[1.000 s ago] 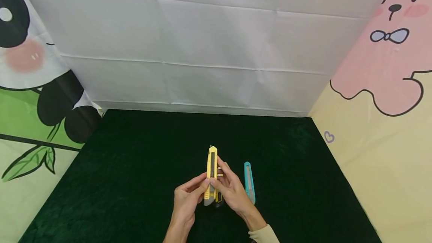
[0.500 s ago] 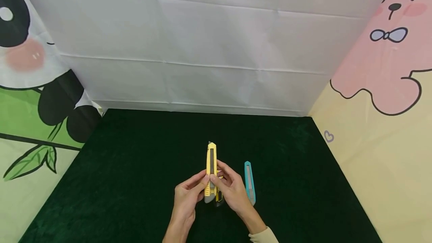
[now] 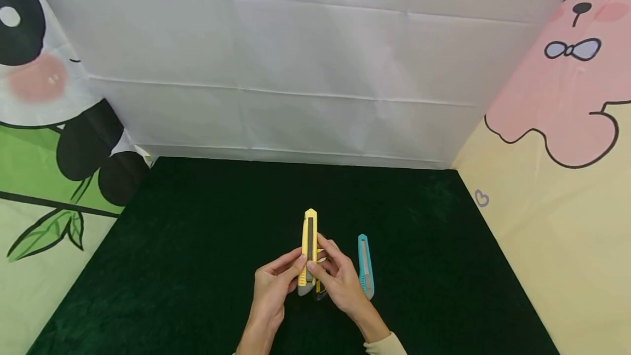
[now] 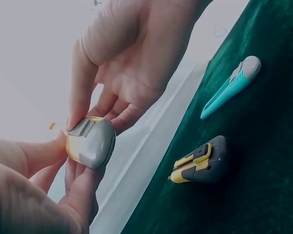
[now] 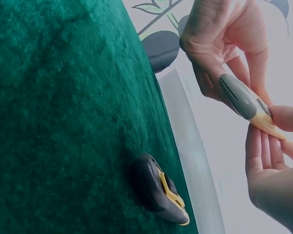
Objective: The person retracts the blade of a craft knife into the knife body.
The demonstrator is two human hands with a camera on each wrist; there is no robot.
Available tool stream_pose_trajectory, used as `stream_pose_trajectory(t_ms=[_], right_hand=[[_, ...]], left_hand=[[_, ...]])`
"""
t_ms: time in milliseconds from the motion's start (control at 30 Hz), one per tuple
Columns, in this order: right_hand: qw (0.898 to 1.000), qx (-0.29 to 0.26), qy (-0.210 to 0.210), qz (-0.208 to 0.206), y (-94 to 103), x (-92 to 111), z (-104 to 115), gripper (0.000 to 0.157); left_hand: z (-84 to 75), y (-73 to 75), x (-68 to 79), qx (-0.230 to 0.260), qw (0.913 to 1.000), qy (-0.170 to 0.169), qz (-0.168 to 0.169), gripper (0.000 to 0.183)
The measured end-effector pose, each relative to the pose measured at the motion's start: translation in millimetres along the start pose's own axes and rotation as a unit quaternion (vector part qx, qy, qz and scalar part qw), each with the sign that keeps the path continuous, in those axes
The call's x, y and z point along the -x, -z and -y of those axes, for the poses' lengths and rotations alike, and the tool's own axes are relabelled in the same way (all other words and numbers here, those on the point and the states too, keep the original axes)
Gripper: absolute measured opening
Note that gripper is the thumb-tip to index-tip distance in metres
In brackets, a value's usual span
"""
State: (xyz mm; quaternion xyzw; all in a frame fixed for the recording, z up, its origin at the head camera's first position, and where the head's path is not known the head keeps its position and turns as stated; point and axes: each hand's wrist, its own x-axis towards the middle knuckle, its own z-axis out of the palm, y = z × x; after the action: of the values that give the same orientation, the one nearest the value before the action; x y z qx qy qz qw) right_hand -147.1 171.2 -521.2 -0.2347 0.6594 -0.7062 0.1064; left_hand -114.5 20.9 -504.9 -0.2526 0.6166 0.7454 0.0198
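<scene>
Both hands hold a yellow utility knife with a grey end cap (image 3: pixel 309 234) above the dark green cloth, its nose pointing away. The left hand (image 3: pixel 271 286) pinches its left side between thumb and fingers. From the right, the right hand (image 3: pixel 343 279) grips it, thumb on the grey slider (image 4: pixel 82 128) in the left wrist view. No blade shows at the nose in the head view. Below lies a black-and-yellow utility knife (image 4: pixel 200 163), mostly hidden by the right hand in the head view. To the right rests a teal utility knife (image 3: pixel 365 264).
Dark green cloth (image 3: pixel 222 223) covers the table. A white fabric backdrop (image 3: pixel 305 70) rises behind it. Printed cartoon cloths stand at the left (image 3: pixel 29 152) and right (image 3: pixel 557 207) sides.
A small dark blade tip showed at the yellow knife's nose in both earlier frames and is out of sight now. The knife and hands have shifted only slightly; the teal knife lies still.
</scene>
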Motion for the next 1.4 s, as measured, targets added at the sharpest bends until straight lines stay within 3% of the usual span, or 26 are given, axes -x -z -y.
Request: stream_pose_trajectory(t_ms=[300, 867, 1233, 1400], right_hand=[[0.999, -0.015, -0.013, 0.026, 1.5, -2, -2, 0.061], [1.000, -0.009, -0.028, 0.009, -0.5, -8, -4, 0.058], [0.998, -0.017, -0.048, 0.029, -3.5, -8, 22, 0.056], [0.998, -0.009, -0.049, 0.029, -6.1, -9, 23, 0.057]], left_hand=[[-1.7, 1.2, -0.5, 0.000, 1.0000, -0.001, -0.002, 0.041], [-2.2, 5.2, -5.8, -0.028, 0.9996, 0.003, -0.005, 0.045], [-3.6, 8.2, -9.8, -0.036, 0.9993, 0.004, -0.008, 0.042], [-3.7, 10.6, -11.5, -0.045, 0.9989, 0.002, -0.013, 0.041]])
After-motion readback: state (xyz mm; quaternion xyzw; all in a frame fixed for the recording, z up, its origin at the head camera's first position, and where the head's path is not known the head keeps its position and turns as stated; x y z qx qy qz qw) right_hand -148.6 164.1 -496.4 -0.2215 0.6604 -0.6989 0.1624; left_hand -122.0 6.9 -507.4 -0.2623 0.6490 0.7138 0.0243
